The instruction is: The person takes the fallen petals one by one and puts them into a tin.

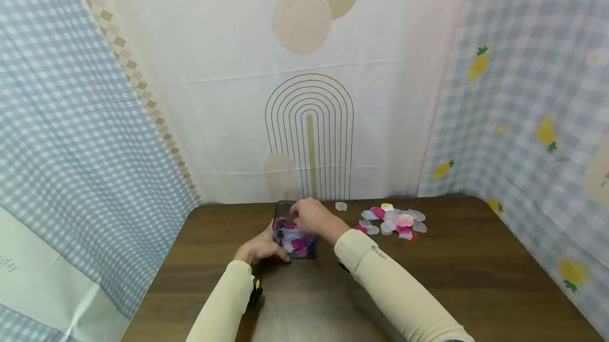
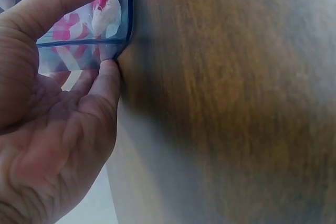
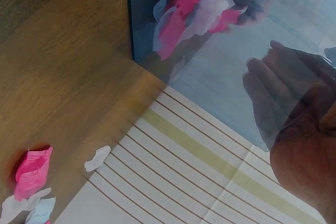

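Observation:
A dark-tinted see-through box [image 1: 311, 253] stands near the table's back edge, with pink, white and purple artificial petals [image 1: 295, 242] inside. My left hand [image 1: 260, 247] grips its left side, the thumb along one wall and the fingers around a lower corner, as the left wrist view shows. My right hand [image 1: 315, 219] reaches into the box's upper part. Through the tinted wall in the right wrist view, the fingers [image 3: 268, 77] look loosely bent, with no petal visible between them. Part of that hand is hidden.
To the right of the box lies a loose spread of white, pink, blue and yellow petals [image 1: 391, 219]. A single white petal [image 1: 341, 206] lies near the table's back edge. Patterned cloths [image 1: 223, 120] hang behind and beside the brown wooden table [image 1: 457, 268].

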Tool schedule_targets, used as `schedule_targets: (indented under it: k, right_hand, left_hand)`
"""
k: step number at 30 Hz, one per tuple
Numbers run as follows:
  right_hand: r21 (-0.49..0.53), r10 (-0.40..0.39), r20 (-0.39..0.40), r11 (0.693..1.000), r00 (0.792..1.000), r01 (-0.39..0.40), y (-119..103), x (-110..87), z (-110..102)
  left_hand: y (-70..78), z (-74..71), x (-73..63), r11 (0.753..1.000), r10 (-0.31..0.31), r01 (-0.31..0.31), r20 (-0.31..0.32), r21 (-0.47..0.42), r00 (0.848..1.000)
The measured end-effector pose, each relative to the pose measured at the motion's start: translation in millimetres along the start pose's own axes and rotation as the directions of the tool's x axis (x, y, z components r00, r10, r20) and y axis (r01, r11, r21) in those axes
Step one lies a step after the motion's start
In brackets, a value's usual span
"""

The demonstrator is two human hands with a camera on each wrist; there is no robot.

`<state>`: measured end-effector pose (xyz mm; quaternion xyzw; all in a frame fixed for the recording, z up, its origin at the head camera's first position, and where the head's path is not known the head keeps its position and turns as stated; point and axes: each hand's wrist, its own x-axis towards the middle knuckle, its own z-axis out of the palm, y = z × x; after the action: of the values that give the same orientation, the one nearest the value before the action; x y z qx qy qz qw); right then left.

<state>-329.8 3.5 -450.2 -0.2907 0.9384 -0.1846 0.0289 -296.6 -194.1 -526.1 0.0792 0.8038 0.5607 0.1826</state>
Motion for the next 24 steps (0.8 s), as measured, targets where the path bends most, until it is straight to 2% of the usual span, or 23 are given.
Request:
schedule_targets:
  k: [7,11,18,21,24]
  right_hand:
    - [0.009,0.010,0.004,1.000,1.000,-0.010,0,-1.6,-2]
    - [0.021,-0.018,-0.003,1.000,1.000,0.018,2,-2.1,-1]
    - [0.021,-0.064,-0.002,0.998,0.998,0.064,8,-5.5,-3]
    - [0.042,-0.130,-0.041,0.990,0.991,0.132,11,-7.7,-7]
    - [0.057,-0.177,-0.120,0.981,0.977,0.185,17,-12.4,-15]
  left_hand:
    - [0.9,1.8,1.1,1.000,-0.003,0.003,-0.011,0.020,1.000]
    - [0.4,1.0,1.0,1.000,-0.007,0.008,-0.018,0.023,1.000]
    - [3.5,1.4,2.1,0.999,0.011,-0.012,0.005,0.037,1.000]
    - [2.5,1.1,2.0,0.999,0.004,-0.004,-0.011,0.036,1.000]
    - [1.4,0.9,1.9,0.999,0.009,-0.008,-0.023,0.035,1.000]
